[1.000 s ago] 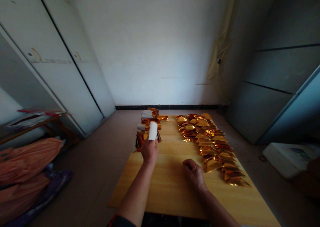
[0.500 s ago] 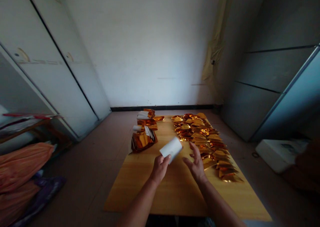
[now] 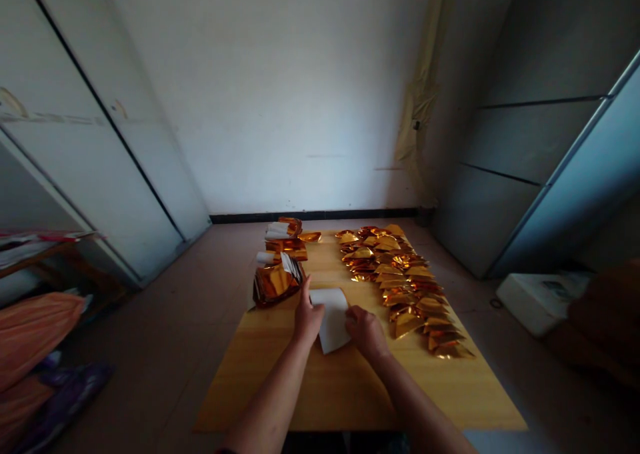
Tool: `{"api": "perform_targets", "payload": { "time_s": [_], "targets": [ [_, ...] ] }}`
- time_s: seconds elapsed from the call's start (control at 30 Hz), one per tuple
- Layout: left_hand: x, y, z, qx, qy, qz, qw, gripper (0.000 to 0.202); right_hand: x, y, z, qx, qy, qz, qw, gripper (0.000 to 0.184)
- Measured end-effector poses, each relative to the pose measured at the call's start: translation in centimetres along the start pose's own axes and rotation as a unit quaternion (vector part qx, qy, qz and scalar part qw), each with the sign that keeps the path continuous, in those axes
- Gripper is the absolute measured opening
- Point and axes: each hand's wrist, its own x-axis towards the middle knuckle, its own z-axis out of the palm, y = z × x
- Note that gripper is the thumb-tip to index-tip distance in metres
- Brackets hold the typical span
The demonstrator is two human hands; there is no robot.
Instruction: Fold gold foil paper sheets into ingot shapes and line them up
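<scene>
A sheet of paper [image 3: 332, 322], white side up, lies over the middle of the wooden table between my hands. At its left edge, my left hand [image 3: 307, 315] grips it with the thumb on top. My right hand [image 3: 366, 329] has its fingers curled and pinched on the sheet's right edge. Beyond my left hand sits a stack of gold foil paper sheets [image 3: 277, 282], curved, with white undersides showing. Rows of folded gold foil pieces [image 3: 407, 287] overlap along the table's right side.
The wooden table [image 3: 260, 387] stands on a tiled floor before a white wall. More gold foil sheets [image 3: 287, 249] lie at its far left. Cabinets [image 3: 75, 141] flank the left, a refrigerator-like grey unit [image 3: 515, 134] the right. A white box [image 3: 530, 301] rests on the floor.
The curled sheet has come down toward the table and opened flatter. My right hand, formerly apart with fingers spread, has closed on its right edge. The view has shifted slightly right.
</scene>
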Motion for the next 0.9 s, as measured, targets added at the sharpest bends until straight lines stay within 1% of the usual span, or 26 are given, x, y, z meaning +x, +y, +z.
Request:
{"api": "perform_targets", "payload": {
  "time_s": [0.07,0.17,0.23,0.3,0.33,0.37,0.4,0.47,0.53,0.6,0.67,0.77,0.83,0.87,0.9],
  "targets": [
    [-0.2,-0.5,0.1,0.093,-0.008,0.052,0.994,0.052,0.1,-0.4,-0.2,-0.067,-0.023,0.019,0.997,0.021],
    [-0.9,-1.1,0.0,0.184,-0.019,0.127,0.974,0.045,0.2,-0.6,-0.2,-0.115,-0.034,0.024,0.992,0.02],
    [-1.5,-1.0,-0.2,0.198,-0.064,0.187,0.96,0.041,0.3,-0.6,-0.1,-0.124,-0.039,0.026,0.991,0.021],
    [-2.3,-0.7,-0.7,0.18,-0.131,0.248,0.943,0.033,0.3,-0.5,-0.1,-0.128,-0.045,0.033,0.99,0.021],
    [-2.8,-0.4,-0.9,0.164,-0.155,0.272,0.935,0.028,0.4,-0.5,-0.1,-0.13,-0.049,0.039,0.99,0.021],
    [-3.3,-0.2,-1.2,0.158,-0.161,0.286,0.931,0.024,0.5,-0.5,-0.1,-0.131,-0.053,0.046,0.989,0.021],
    [-3.7,-0.1,-1.4,0.159,-0.161,0.294,0.929,0.026,0.5,-0.5,-0.2,-0.132,-0.057,0.055,0.988,0.021],
    [-4.6,0.1,-1.9,0.171,-0.17,0.306,0.921,0.042,0.7,-0.7,-0.3,-0.131,-0.065,0.069,0.987,0.021],
    [-5.1,0.0,-2.2,0.181,-0.177,0.307,0.917,0.049,0.8,-0.8,-0.5,-0.125,-0.073,0.077,0.986,0.021],
    [-5.4,0.0,-2.3,0.186,-0.176,0.304,0.918,0.046,0.9,-0.9,-0.8,-0.111,-0.082,0.078,0.987,0.021],
    [-5.4,0.1,-2.5,0.182,-0.176,0.306,0.918,0.036,0.7,-0.7,-1.2,-0.085,-0.094,0.072,0.989,0.02],
    [-5.3,0.6,-2.7,0.158,-0.182,0.309,0.92,0.02,0.1,0.1,-2.3,-0.013,-0.121,0.028,0.992,0.019],
    [-5.1,0.8,-2.8,0.138,-0.179,0.303,0.926,0.021,-0.4,0.9,-3.1,0.028,-0.132,-0.017,0.991,0.036],
    [-5.1,0.9,-2.8,0.131,-0.178,0.299,0.929,0.023,-0.7,1.3,-3.4,0.03,-0.125,-0.049,0.99,0.043],
    [-5.0,1.0,-2.9,0.126,-0.178,0.293,0.931,0.024,-0.9,1.6,-3.6,0.025,-0.109,-0.088,0.99,0.047]
  ]
}}
